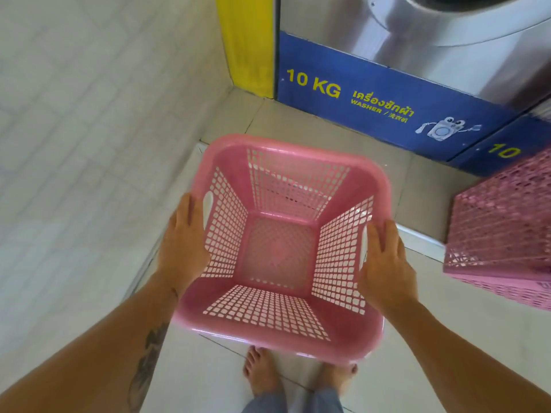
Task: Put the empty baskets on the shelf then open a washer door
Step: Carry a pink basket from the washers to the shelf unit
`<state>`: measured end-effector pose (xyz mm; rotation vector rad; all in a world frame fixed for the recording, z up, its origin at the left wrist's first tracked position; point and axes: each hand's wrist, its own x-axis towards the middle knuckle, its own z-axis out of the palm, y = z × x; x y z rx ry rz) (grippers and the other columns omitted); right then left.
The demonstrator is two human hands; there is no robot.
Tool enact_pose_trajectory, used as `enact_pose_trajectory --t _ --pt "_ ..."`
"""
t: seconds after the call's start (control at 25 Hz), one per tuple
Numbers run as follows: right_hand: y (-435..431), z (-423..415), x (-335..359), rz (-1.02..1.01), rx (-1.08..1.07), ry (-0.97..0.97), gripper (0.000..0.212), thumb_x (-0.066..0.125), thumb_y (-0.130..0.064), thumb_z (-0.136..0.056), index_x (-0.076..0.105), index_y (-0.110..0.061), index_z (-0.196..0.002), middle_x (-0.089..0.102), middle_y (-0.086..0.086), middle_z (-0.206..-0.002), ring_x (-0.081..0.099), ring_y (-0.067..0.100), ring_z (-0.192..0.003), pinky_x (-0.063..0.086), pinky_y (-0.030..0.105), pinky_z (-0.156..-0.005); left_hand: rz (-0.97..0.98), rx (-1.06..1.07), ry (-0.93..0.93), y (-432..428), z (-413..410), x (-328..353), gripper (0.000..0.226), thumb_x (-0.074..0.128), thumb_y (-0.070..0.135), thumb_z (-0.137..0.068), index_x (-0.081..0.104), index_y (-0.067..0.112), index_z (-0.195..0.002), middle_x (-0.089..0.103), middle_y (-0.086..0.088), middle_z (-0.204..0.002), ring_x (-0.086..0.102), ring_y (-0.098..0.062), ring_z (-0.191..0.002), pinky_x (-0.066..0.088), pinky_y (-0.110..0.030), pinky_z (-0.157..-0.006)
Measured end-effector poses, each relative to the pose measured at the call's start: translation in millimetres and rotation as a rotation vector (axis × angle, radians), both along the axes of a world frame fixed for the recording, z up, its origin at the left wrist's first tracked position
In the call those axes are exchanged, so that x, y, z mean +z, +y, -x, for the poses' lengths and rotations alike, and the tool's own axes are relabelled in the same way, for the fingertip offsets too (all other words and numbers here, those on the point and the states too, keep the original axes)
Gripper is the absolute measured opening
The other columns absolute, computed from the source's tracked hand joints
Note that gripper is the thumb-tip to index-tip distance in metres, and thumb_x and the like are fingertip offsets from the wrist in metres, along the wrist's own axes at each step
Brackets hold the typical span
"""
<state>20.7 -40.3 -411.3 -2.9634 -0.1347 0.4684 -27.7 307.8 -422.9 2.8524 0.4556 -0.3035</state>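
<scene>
Basket [280, 248], pink lattice plastic, empty, likely light and stiff, before the washer [417, 70]: left hand [183, 248] and right hand [384, 263] clasp its opposite handle slots.

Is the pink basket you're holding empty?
Empty. The pink basket shows only its bare lattice bottom and walls, with nothing inside.

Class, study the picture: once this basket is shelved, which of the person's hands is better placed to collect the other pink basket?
Probably the right hand. The second pink basket sits at the right edge, beside it, while the left hand grips the held basket on the far side.
</scene>
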Motion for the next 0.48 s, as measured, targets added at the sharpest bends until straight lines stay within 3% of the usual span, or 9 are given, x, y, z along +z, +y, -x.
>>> enact_pose_trajectory --t 0.16,0.32,0.48 --pt "0.5 2.6 12.9 -0.107 -0.06 0.051 0.073 0.06 -0.021 -0.082 0.023 -0.025 -0.144 0.021 0.008 -0.155 0.035 0.036 -0.137 0.05 0.054 -0.092 0.072 0.062 0.12 2.0 -5.0 20.0 0.096 0.064 0.013 -0.078 0.006 0.022 -0.153 0.009 -0.006 -0.162 0.028 -0.033 -0.141 0.042 -0.046 -0.104" --pt "-18.8 7.7 59.6 -0.265 -0.052 0.092 0.058 0.06 -0.031 -0.083 0.036 -0.029 -0.136 0.046 -0.006 -0.134 0.049 0.019 -0.124 0.049 0.037 -0.092 0.243 0.159 0.022 -28.3 -22.2 72.4 0.061 0.057 0.007 -0.08 0.047 0.016 -0.139 0.046 -0.007 -0.145 0.049 -0.027 -0.127 0.044 -0.038 -0.1" --pt "-47.7 11.8 129.5 -0.366 -0.06 0.018 0.051 0.06 -0.031 -0.086 0.046 -0.024 -0.135 0.049 -0.005 -0.136 0.05 0.016 -0.123 0.042 0.032 -0.102 0.509 0.069 -0.138 -103.7 -33.9 143.7 0.041 0.055 -0.001 -0.085 0.062 0.013 -0.123 0.065 0.0 -0.116 0.063 -0.016 -0.1 0.049 -0.023 -0.082"
